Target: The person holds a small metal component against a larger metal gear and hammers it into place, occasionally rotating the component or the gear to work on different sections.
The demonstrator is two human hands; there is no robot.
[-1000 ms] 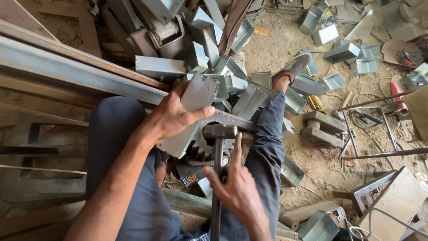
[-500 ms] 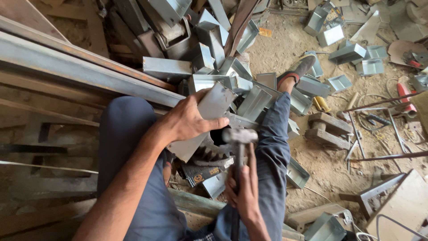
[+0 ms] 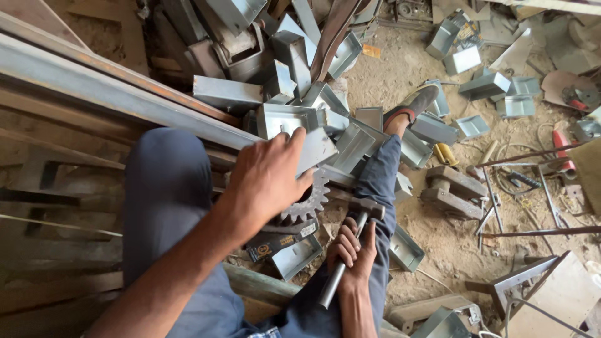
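My left hand grips a bent grey sheet-metal piece and holds it over a large toothed gear that lies between my knees. My right hand is closed around the metal handle of a hammer, low beside my right leg. The hammer's head points up and right, close to the gear and just below the sheet-metal piece. Both my legs are in blue trousers, and my right foot wears a sandal.
A heap of folded grey metal channels lies ahead of me. A long steel beam runs across the left. More metal pieces, rods and a metal frame are scattered over the dirt floor on the right.
The hammer came down from in front of the sheet-metal piece to a lower spot beside my right leg. My left hand shifted the metal piece slightly up and right, uncovering the gear.
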